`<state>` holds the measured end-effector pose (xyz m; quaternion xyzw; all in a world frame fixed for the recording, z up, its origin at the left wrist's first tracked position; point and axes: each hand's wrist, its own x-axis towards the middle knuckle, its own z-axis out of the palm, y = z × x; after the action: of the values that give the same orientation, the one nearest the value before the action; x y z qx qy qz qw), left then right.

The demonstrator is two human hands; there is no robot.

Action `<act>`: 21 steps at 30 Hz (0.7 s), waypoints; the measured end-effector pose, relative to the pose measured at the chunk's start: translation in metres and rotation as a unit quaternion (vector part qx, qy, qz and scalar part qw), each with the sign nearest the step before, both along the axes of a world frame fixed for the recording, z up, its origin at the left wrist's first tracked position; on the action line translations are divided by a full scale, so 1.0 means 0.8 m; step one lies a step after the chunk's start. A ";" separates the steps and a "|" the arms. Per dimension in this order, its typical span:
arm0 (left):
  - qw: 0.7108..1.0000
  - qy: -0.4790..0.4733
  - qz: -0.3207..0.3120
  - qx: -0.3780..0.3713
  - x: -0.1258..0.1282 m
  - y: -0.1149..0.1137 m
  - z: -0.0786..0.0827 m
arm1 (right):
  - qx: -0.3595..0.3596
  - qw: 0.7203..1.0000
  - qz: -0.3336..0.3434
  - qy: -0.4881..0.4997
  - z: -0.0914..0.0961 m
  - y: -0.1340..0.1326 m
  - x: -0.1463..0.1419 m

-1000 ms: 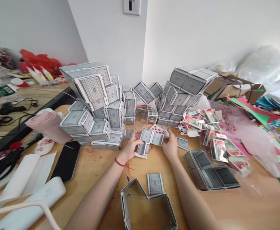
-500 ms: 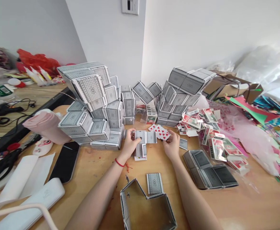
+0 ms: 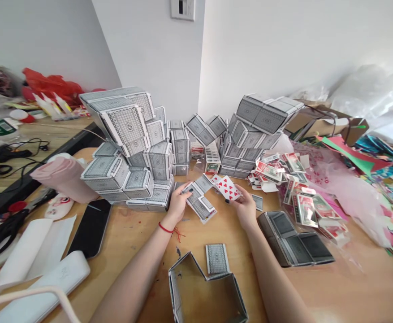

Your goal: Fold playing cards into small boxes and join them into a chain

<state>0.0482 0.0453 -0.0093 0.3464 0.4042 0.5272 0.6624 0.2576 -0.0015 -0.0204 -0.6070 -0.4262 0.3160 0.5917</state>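
My left hand (image 3: 179, 200) pinches an L-shaped piece made of playing cards (image 3: 200, 197), its grey patterned backs facing up and tilted. In my right hand (image 3: 244, 204) is a playing card with red hearts (image 3: 228, 187), face up; part of another heart card shows behind it. Nearer to me, a single card (image 3: 217, 259) lies back up on the table, beside an open L-shaped frame of cards (image 3: 178, 291). To the right of my right forearm sits another L-shaped card box (image 3: 293, 240).
Stacked card boxes (image 3: 129, 130) rise at the left, with another stack (image 3: 253, 130) at the back right. Card packs (image 3: 305, 208) lie on the right. At left are a phone (image 3: 90, 229), a pink cup (image 3: 63, 177), scissors (image 3: 8, 226) and a white device (image 3: 45, 289).
The L-shaped card piece in my left hand has turned and tilted, lower end swinging right. My right hand has shifted slightly, and its heart card has turned.
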 end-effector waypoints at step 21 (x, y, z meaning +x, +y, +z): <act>0.999 -0.026 0.017 -0.019 0.001 0.003 -0.005 | -0.047 0.968 0.106 0.223 0.013 -0.015 -0.028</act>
<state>0.0491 0.0478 -0.0131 0.3131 0.4027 0.5390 0.6703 0.2348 -0.0133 -0.0102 -0.4997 -0.3304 0.5239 0.6055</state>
